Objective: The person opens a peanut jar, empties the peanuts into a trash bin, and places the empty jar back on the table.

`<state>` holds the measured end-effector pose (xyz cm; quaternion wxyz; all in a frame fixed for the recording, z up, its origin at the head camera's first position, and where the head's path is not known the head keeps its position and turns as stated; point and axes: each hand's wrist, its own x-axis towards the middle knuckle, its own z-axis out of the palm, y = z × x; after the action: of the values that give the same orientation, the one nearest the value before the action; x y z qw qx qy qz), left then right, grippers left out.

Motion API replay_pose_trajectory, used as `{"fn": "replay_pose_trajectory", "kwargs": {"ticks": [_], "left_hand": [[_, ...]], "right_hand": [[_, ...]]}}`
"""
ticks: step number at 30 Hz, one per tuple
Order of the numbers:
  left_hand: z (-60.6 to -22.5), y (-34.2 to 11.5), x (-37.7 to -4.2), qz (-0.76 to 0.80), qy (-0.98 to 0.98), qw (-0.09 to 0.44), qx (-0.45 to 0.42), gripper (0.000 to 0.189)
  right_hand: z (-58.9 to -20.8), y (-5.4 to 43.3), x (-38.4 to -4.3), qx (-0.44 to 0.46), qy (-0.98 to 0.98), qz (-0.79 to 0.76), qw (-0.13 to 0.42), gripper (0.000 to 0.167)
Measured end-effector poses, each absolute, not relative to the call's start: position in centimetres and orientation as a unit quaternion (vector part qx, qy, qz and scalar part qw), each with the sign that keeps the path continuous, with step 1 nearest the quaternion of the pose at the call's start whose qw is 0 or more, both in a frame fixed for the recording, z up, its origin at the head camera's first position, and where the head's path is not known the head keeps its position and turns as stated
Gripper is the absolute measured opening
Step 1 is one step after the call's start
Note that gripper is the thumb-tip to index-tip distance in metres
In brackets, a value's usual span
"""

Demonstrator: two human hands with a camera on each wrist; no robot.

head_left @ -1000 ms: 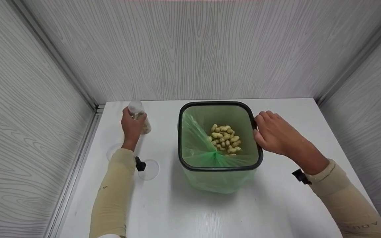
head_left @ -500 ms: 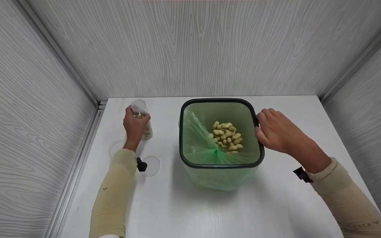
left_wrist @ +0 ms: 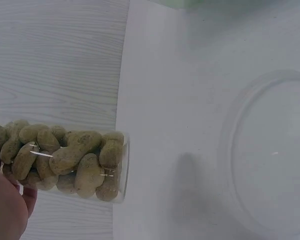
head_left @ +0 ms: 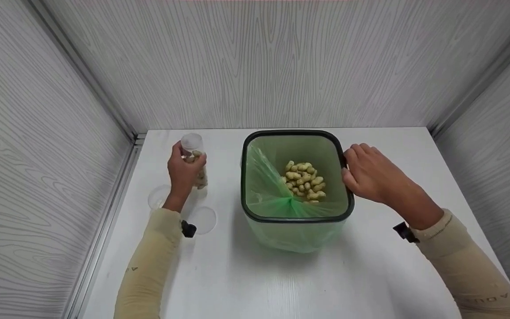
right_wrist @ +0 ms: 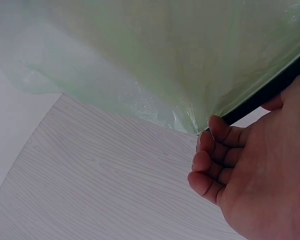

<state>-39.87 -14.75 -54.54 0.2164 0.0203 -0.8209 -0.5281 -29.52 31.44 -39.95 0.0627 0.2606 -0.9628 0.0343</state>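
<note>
My left hand (head_left: 185, 170) grips a clear plastic jar (head_left: 192, 142) filled with unshelled peanuts (left_wrist: 70, 162). In the left wrist view the jar appears raised off the table, with a shadow on the white top beyond its base. My right hand (head_left: 372, 173) pinches the black rim (head_left: 297, 219) of a bin at its right side. A thin green bag (head_left: 299, 237) lines this bin and hangs over its outside. Down inside lies a heap of peanuts (head_left: 304, 179). The right wrist view shows curled fingers (right_wrist: 205, 182) beside the rim and bag.
Two clear round lids lie on the white table (head_left: 281, 288): one lid (head_left: 204, 220) right of my left wrist, another lid (head_left: 157, 197) partly behind it. Pale wood-grain panels (head_left: 255, 66) enclose the table at the back and both sides.
My left hand has moved slightly to the right with the jar. My right hand has stayed on the bin's rim, and the bin looks still apart from a small camera shift.
</note>
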Motion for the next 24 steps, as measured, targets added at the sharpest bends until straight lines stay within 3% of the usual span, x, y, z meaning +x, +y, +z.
{"fn": "replay_pose_trajectory", "kwargs": {"ticks": [16,24], "left_hand": [[-51.3,-12.9,-36.2,-0.506,-0.830,0.234,-0.020,0.068],[-49.3,-12.2,-34.6,-0.480,-0.831,0.271,-0.074,0.068]], "right_hand": [[-39.9,31.5,-29.5,0.262,-0.963,0.039,0.055,0.024],[-39.7,31.5,-29.5,0.257,-0.964,0.042,0.047,0.024]]}}
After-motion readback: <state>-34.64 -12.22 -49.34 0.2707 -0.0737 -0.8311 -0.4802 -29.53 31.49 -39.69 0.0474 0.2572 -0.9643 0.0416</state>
